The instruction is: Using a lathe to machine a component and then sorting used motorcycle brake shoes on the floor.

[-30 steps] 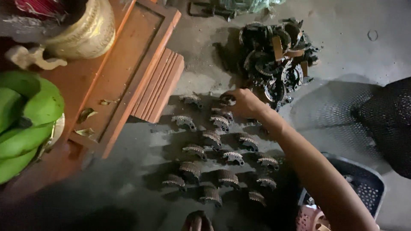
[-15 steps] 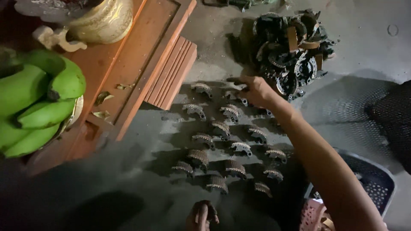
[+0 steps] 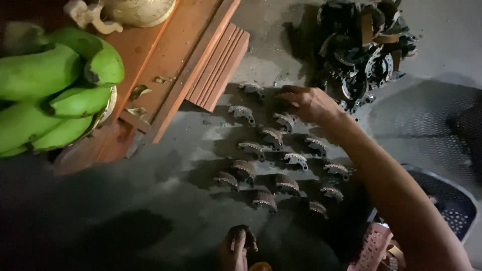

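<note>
Two hands are at work over a grey concrete floor (image 3: 191, 211). Biggest in view is the orange wooden stand (image 3: 165, 65) at the upper left, with a bunch of green bananas (image 3: 55, 90) on a plate and a pale vase (image 3: 138, 10) cut off by the top edge. At the upper right lies a dark heap of worn metal parts (image 3: 366, 45), too tangled to tell piece from piece. Between them, small curved brake shoes (image 3: 273, 150) are laid out in slanting rows on the floor, each one's long arc running roughly left to right, the rows trending from upper left down to lower right. The right hand (image 3: 309, 103) reaches across to the top of the rows, fingers loosely spread and pressed down beside the upper shoes; whether it grips one I cannot tell. The left hand (image 3: 238, 248), at the bottom edge and half in shadow, is closed around a single dark shoe (image 3: 241, 233). A pink basket (image 3: 374, 248) pokes in at the lower right.
</note>
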